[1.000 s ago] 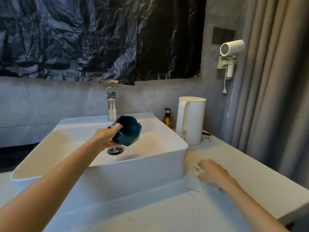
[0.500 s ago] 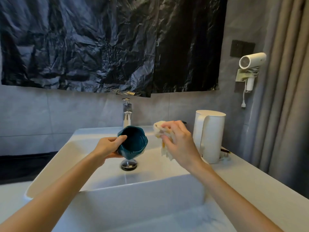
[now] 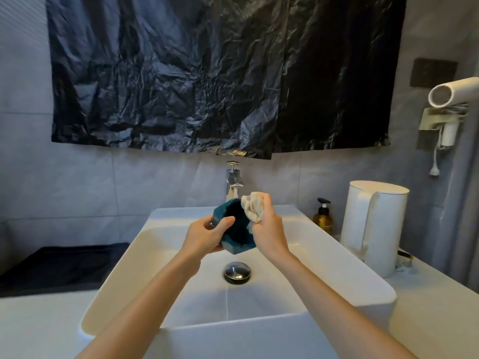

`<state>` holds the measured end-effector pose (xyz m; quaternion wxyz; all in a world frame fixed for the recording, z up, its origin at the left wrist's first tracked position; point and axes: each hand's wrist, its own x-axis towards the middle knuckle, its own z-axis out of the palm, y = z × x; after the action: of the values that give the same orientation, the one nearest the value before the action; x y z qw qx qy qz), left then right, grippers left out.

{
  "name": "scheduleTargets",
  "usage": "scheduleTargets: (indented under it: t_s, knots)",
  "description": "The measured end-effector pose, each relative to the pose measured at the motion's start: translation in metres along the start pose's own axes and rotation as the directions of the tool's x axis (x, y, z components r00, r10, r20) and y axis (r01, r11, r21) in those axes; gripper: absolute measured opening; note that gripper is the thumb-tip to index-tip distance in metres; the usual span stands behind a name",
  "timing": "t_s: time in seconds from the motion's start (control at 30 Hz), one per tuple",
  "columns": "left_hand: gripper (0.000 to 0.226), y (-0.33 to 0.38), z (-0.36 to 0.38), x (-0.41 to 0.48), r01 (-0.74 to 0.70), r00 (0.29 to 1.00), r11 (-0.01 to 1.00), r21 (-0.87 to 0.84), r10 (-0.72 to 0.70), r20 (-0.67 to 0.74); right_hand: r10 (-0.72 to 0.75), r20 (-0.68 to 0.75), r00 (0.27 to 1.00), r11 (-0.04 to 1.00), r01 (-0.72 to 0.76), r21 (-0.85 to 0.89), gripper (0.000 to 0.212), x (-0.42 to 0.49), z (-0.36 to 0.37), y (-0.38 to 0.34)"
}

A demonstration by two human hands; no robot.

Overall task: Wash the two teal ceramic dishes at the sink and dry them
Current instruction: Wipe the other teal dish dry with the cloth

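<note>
Above the white sink basin (image 3: 337, 257), my left hand (image 3: 204, 235) grips a teal ceramic bowl (image 3: 237, 243) by its left rim, the bowl tipped on its side with its opening facing me. My right hand (image 3: 267, 226) holds a bunched cream cloth (image 3: 251, 207) against the bowl's upper right rim. The chrome tap (image 3: 234, 181) stands just behind the bowl, with no water visible. Only one teal dish is in view.
The chrome drain plug (image 3: 237, 272) sits below the hands. A white kettle (image 3: 374, 226) and an amber pump bottle (image 3: 322, 217) stand on the counter to the right. A white hair dryer (image 3: 451, 97) hangs on the right wall. A dark mat (image 3: 59, 265) lies left.
My right hand picked the cloth up from the counter and brought it to the bowl's rim. The bowl is now held higher, in front of the tap.
</note>
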<state>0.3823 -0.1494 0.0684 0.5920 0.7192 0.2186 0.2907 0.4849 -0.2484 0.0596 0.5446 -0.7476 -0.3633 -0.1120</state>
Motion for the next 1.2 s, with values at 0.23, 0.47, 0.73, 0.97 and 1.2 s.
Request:
scheduleTargets:
  t_s: [0.23,0.47,0.73,0.97,1.2]
  knots:
    - [0.066,0.007,-0.005,0.02,0.374,0.842,0.91,-0.178,-0.253,0.477,0.022,-0.063,0.998,0.992,-0.014,0.126,0.045,0.004,-0.004,0.01]
    - [0.057,0.002,0.004,0.024,0.466,0.787,0.811,-0.353,-0.197,0.585,-0.005,-0.069,0.998,0.986,0.016,0.166,0.047,0.008,-0.002,0.021]
    - [0.043,-0.005,-0.012,0.021,0.451,0.755,0.795,-0.406,-0.097,0.649,-0.003,0.049,0.999,0.975,-0.008,0.22,0.038,0.007,0.009,0.019]
    - [0.043,0.0,-0.011,0.017,0.401,0.819,0.827,-0.395,-0.131,0.558,-0.082,-0.008,0.997,0.99,0.082,0.116,0.028,0.006,0.001,0.012]
    - [0.049,0.0,-0.015,0.022,0.337,0.864,0.845,-0.414,-0.104,0.492,-0.276,-0.104,0.955,0.96,0.27,-0.074,0.05,-0.009,-0.007,0.001]
